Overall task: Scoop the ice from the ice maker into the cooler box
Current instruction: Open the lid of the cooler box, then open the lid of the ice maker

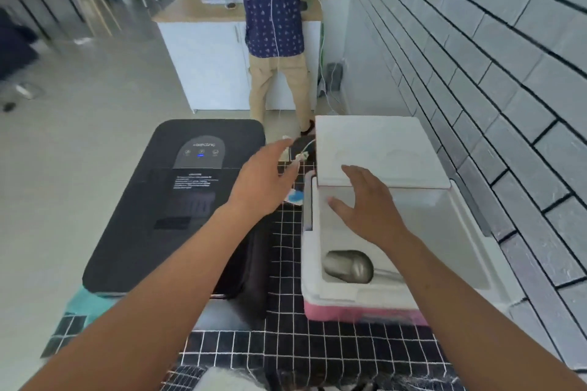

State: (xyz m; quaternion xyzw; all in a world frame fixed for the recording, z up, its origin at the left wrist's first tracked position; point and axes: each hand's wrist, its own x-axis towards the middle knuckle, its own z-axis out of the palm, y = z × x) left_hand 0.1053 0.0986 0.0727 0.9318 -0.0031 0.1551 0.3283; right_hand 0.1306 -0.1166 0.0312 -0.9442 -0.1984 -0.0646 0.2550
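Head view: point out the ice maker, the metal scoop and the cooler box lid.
ice maker (178,200): head view, middle of its closed black top.
metal scoop (348,266): head view, its bowl, inside the cooler box.
cooler box lid (378,149): head view, its white top face.

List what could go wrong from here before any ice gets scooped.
1. The loose lid sits slid back, overhanging the cooler box; the right hand pushing it further may tip it off.
2. The ice maker is shut, and the metal scoop lies inside the cooler, unheld.
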